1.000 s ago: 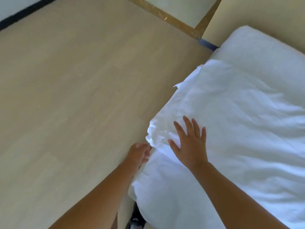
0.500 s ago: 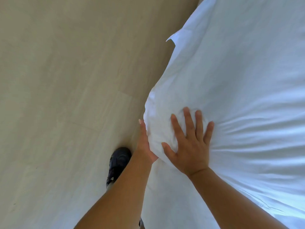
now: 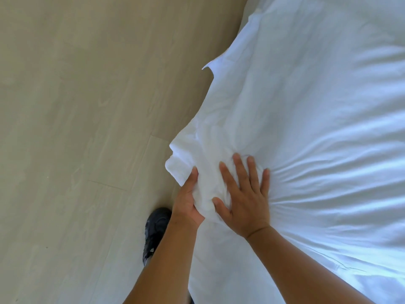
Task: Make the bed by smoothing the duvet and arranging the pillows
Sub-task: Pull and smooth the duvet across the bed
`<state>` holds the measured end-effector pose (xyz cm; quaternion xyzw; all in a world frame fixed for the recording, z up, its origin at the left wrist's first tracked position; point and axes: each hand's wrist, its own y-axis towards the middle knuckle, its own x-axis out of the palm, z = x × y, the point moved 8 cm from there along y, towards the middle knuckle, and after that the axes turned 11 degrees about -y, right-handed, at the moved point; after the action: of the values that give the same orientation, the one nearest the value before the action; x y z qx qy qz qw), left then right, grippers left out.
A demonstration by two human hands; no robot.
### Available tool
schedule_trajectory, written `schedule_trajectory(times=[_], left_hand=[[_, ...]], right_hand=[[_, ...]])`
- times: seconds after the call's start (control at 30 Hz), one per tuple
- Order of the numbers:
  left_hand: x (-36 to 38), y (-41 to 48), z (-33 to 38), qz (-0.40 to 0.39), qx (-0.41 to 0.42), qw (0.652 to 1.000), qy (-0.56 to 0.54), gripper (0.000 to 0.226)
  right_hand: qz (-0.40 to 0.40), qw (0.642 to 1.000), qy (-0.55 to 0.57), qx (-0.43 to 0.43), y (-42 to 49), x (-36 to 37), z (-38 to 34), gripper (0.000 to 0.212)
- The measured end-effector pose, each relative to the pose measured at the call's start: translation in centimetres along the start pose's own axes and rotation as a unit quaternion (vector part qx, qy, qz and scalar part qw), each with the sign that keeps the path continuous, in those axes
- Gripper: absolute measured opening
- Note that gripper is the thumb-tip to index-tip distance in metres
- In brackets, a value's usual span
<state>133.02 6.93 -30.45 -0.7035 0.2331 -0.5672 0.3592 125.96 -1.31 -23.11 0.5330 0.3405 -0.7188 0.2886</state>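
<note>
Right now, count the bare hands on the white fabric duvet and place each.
2. The left hand grips the bunched corner of the white fabric duvet, at its floor-side edge; the right hand presses flat on top beside it. None seems hidden.

White duvet (image 3: 306, 119) (corner apparently bunched)

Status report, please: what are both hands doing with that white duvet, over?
Left hand grips the bunched duvet corner. Right hand flat, fingers spread, pressing beside it. Creases fan out rightward. Black shoe on floor.
</note>
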Motion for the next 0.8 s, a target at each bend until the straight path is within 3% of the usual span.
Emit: schedule_trajectory(times=[0.17, 0.27, 0.37, 0.5, 0.67, 0.8], left_hand=[[2.6, -3.1, 0.0, 0.003, 0.046, 0.998, 0.053, 0.046], [5.3, -5.9, 0.1, -0.021, 0.114, 0.987, 0.109, 0.049], [8.8, -9.3, 0.4, -0.025, 0.218, 0.957, 0.192, 0.053], [13.2, -14.7, -2.3, -0.027, 0.310, 0.920, 0.238, 0.050], [21.0, -21.5, -11.2, -0.084, 0.366, 0.882, 0.286, 0.038], [28.1, -25.1, -20.1, -0.109, 0.396, 0.852, 0.325, 0.045]], right_hand=[[-0.023, 0.993, 0.112, 0.021, -0.8, -3.3, 0.6, 0.074], [-0.039, 0.979, 0.198, 0.036, -1.5, -5.9, 1.7, 0.073], [-0.052, 0.960, 0.273, 0.029, -2.8, -8.1, 3.0, 0.081], [-0.008, 0.933, 0.357, 0.037, -4.9, -11.9, 5.8, 0.084], [0.055, 0.859, 0.506, 0.060, -9.7, -18.4, 13.0, 0.072], [0.097, 0.741, 0.658, 0.087, -14.1, -22.7, 21.3, 0.055]])
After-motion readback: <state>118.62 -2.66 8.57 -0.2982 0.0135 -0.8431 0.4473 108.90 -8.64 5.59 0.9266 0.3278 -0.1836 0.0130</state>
